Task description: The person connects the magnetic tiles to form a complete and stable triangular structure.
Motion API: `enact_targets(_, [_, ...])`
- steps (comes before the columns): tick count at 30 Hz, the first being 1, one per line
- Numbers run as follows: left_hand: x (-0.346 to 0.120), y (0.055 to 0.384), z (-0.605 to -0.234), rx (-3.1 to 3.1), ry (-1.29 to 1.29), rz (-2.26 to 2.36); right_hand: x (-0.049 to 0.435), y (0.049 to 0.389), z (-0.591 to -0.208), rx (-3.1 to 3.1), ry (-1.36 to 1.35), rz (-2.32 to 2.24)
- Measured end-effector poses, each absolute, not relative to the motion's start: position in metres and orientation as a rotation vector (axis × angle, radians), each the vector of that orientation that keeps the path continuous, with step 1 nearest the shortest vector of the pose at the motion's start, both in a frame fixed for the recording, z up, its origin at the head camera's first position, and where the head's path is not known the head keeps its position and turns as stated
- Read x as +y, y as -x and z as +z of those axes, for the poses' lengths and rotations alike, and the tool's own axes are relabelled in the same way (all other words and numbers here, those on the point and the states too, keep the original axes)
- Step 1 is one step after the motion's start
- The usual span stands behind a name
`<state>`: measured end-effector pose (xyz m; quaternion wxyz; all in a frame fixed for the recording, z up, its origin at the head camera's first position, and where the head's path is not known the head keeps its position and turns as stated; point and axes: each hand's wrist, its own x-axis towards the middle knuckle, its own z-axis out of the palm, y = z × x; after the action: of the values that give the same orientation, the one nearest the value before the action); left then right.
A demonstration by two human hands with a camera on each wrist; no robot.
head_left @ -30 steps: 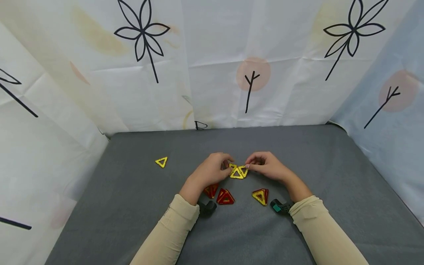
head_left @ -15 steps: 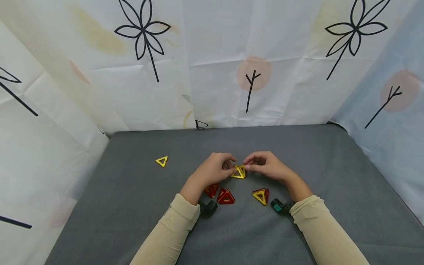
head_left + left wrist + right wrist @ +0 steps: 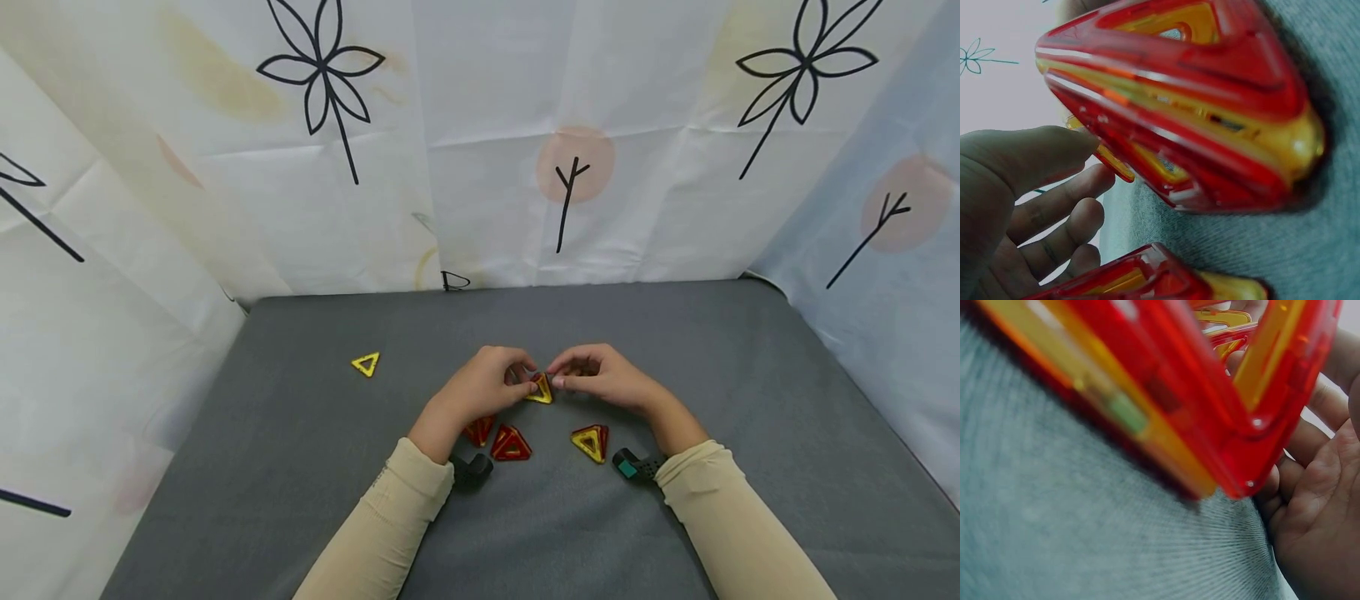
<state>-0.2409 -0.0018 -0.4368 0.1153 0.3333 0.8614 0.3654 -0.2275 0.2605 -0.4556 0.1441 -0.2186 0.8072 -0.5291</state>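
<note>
Between my two hands stands a small pyramid of triangular magnetic tiles [image 3: 542, 390], with yellow and red faces showing. My left hand [image 3: 487, 385] pinches its left side between thumb and fingers. At its right edge, the thumb and fingertips of my right hand [image 3: 603, 373] pinch it. The fingers partly cover the tiles. Two red tile pyramids, a near one [image 3: 512, 444] and one partly behind the left wrist [image 3: 478, 430], lie below the left hand. A yellow-and-red pyramid [image 3: 590, 443] sits below the right hand. Red pyramids [image 3: 1210, 150] fill much of the left wrist view.
A single yellow triangle tile [image 3: 366, 364] lies flat at the left of the grey cloth-covered table [image 3: 315, 467]. A white curtain with printed flowers [image 3: 480, 192] hangs behind the table and along both sides. Black bands with cameras [image 3: 636, 467] are on the wrists.
The spread yellow tiles have been folded up into a narrow pyramid, and a red face now shows. Both hands have drawn slightly closer together. The other pieces have stayed in place.
</note>
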Motion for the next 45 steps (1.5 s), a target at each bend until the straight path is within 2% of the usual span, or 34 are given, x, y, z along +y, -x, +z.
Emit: enact_targets(45, [0.006,0.239,-0.446,2.54,-0.93,0.98,0.256,0.227,-0.458,2.352,0.577,-1.525])
